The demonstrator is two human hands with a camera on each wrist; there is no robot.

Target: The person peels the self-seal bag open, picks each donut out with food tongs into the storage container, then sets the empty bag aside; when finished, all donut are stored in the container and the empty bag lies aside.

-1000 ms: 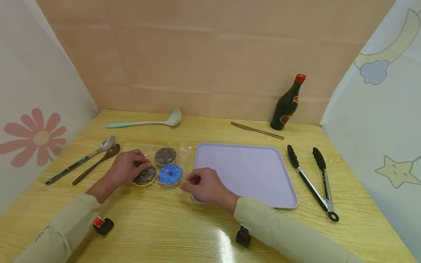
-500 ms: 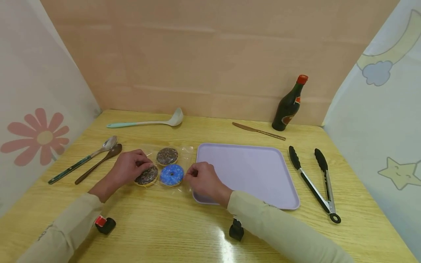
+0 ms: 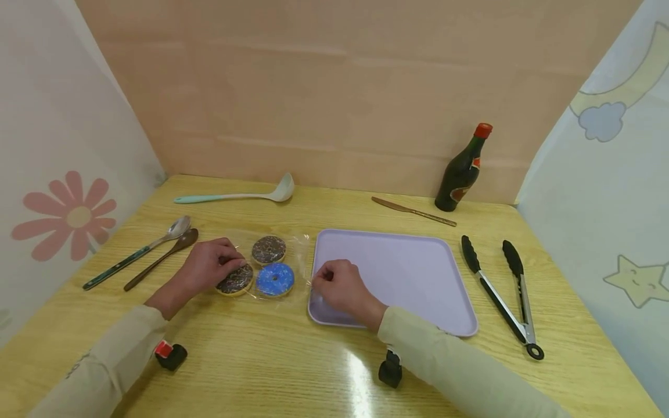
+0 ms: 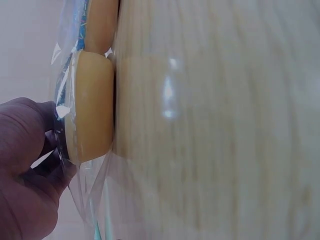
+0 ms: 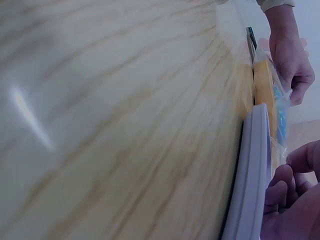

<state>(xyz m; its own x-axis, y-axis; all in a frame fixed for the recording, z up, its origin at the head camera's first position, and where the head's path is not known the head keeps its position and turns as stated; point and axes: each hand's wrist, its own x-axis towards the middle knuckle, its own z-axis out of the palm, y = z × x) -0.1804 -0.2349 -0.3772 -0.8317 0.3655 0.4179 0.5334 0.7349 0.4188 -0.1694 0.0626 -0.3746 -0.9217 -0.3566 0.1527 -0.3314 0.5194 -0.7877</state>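
A clear plastic bag with three donuts lies left of centre. Two are chocolate-topped; the third, a blue donut, is nearest my right hand. My left hand pinches the film over the left chocolate donut. From the left wrist, that donut's pale side shows beneath the film, flat against the table. My right hand has thumb and forefinger together at the bag's right edge, over the tray's left rim. In the right wrist view the film reaches those fingertips.
A lilac tray lies under and beyond the right hand, with open tongs to its right. Behind are a ladle, a knife and a dark bottle. At left lie a green-handled spoon and a wooden spoon.
My right hand has drawn to the right, away from the blue donut and over the tray's edge. My left hand and the donuts have stayed in place while the view shifted slightly.
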